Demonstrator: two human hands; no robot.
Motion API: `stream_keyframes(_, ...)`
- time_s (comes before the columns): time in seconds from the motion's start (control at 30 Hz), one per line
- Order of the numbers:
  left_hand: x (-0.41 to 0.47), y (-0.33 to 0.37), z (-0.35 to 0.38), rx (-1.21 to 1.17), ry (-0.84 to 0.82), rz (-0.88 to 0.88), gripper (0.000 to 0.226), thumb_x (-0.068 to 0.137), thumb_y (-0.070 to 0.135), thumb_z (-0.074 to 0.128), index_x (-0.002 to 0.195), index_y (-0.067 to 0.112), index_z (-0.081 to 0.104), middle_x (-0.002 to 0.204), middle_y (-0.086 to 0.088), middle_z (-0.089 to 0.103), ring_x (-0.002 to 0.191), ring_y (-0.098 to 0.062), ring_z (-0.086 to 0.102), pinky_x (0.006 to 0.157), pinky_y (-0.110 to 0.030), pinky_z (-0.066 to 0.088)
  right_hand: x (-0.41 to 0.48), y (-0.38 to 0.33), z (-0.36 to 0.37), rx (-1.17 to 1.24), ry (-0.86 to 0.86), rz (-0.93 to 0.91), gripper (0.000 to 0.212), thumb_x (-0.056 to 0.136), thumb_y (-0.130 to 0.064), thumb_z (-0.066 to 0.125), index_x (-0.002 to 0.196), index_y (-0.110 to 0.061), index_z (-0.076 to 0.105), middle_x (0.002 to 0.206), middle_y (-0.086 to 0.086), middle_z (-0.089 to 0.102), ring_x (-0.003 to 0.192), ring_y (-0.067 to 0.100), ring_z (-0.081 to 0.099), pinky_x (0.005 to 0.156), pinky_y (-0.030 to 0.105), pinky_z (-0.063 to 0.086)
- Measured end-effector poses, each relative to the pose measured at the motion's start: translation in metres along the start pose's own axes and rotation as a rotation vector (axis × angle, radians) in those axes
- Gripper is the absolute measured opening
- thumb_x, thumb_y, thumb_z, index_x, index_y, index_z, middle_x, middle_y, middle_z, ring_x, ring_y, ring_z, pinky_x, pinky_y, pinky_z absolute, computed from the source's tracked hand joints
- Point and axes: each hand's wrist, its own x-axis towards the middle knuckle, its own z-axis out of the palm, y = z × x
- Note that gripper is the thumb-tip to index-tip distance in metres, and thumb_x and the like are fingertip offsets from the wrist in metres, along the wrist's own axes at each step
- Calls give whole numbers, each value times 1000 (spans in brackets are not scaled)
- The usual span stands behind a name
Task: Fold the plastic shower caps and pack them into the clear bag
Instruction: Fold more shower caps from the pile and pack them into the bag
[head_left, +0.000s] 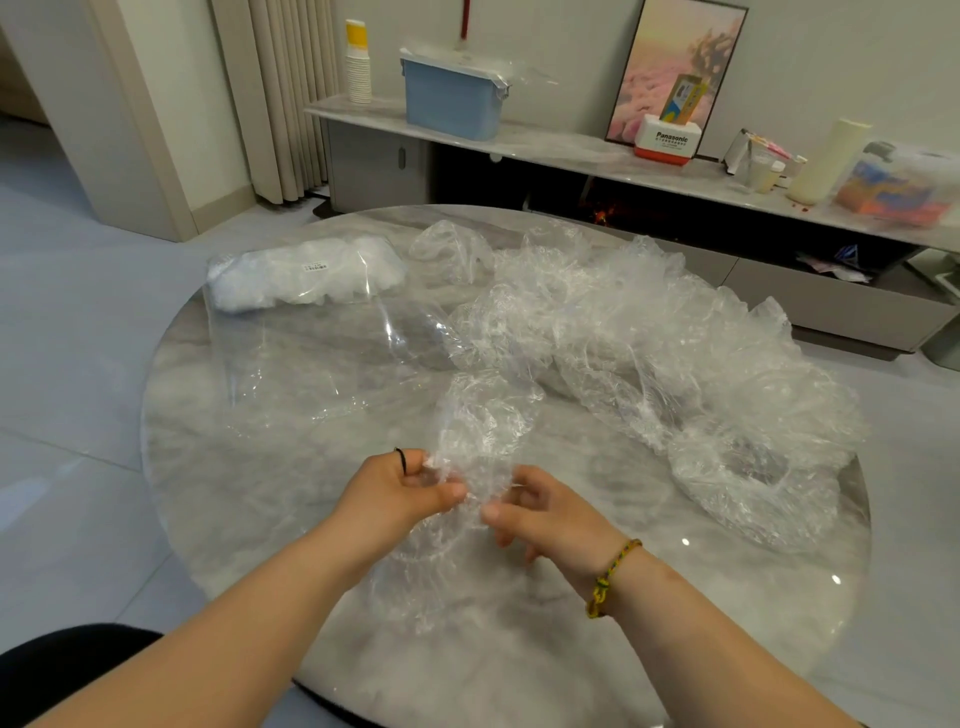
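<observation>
One crinkled transparent shower cap (480, 421) hangs between both hands above the near part of the round marble table (249, 519). My left hand (405, 488) pinches its rim with thumb and fingers, and my right hand (540, 512) pinches the rim right beside it. A long heap of loose shower caps (675, 353) stretches across the table's right half. The clear bag (311, 332) lies flat on the left, with folded white caps (306, 278) bunched in its far end.
Behind the table runs a low marble-topped cabinet (545, 143) carrying a blue bin (452, 96), stacked paper cups (358, 62), a framed picture (675, 73) and boxes. Pale tiled floor surrounds the table. A curtain (280, 98) hangs at the back left.
</observation>
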Motion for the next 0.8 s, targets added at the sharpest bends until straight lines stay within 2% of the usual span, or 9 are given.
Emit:
stream_keyframes(0.07,-4,6,0,11,-62,38,13,77,1,70,76,14,65,69,7,71,70,-5,66,64,-9,48,-2,-4,7,-68,-9,-71,23,75,-12,74,84,-17,53,71,-6,52,45,-8,49,46,6,35)
stream_keyframes(0.23,-4,35,-12,-24,-128,162,22,75,-8,67,80,13,63,64,9,69,65,2,65,61,-6,48,6,-21,4,-235,289,-341,36,82,0,63,58,-19,44,55,-5,44,43,-4,45,50,9,34)
stream_keyframes(0.3,-4,47,-18,103,-93,316,24,74,-4,70,73,19,63,62,16,67,66,9,61,65,-2,44,9,-29,0,-449,474,-532,39,82,-2,63,54,-19,41,45,-12,41,51,-3,47,52,7,36)
stream_keyframes(0.37,-7,53,-21,265,-73,473,28,73,3,73,72,29,63,67,24,66,78,12,59,74,2,37,10,-34,-3,-701,628,-839,21,74,-1,63,59,-13,55,45,-16,47,58,5,48,58,5,39)
stream_keyframes(0.43,-5,46,-23,473,-28,635,39,71,6,76,73,40,58,82,29,63,101,-1,55,87,3,27,10,-32,-4,-871,708,-997,17,58,0,62,72,-10,60,59,-5,60,53,10,52,51,18,42)
stream_keyframes(0.53,-1,17,-28,832,-56,898,34,59,18,75,81,32,53,89,14,67,96,-6,57,92,-4,23,9,-14,-1,-1014,638,-1055,35,54,3,49,78,-21,40,67,2,64,60,15,56,44,25,37)
stream_keyframes(0.7,-15,-29,-30,1065,-207,729,48,23,24,88,62,36,63,79,12,72,66,0,61,63,-8,28,7,35,10,-1197,358,-976,22,55,-12,41,74,-21,46,73,-4,67,70,12,60,45,18,42)
stream_keyframes(0.73,-15,-33,-30,1126,-214,697,47,25,24,92,64,34,67,86,12,72,67,-2,63,65,-4,27,9,43,10,-1216,308,-975,19,56,-15,41,68,-21,55,74,-5,67,78,11,55,48,15,44)
stream_keyframes(0.8,-13,-37,-29,1139,-178,707,31,60,25,83,89,28,72,116,15,62,96,-3,58,79,5,19,10,52,9,-1217,252,-958,27,58,-22,35,59,-22,62,78,-8,68,86,10,46,55,14,46)
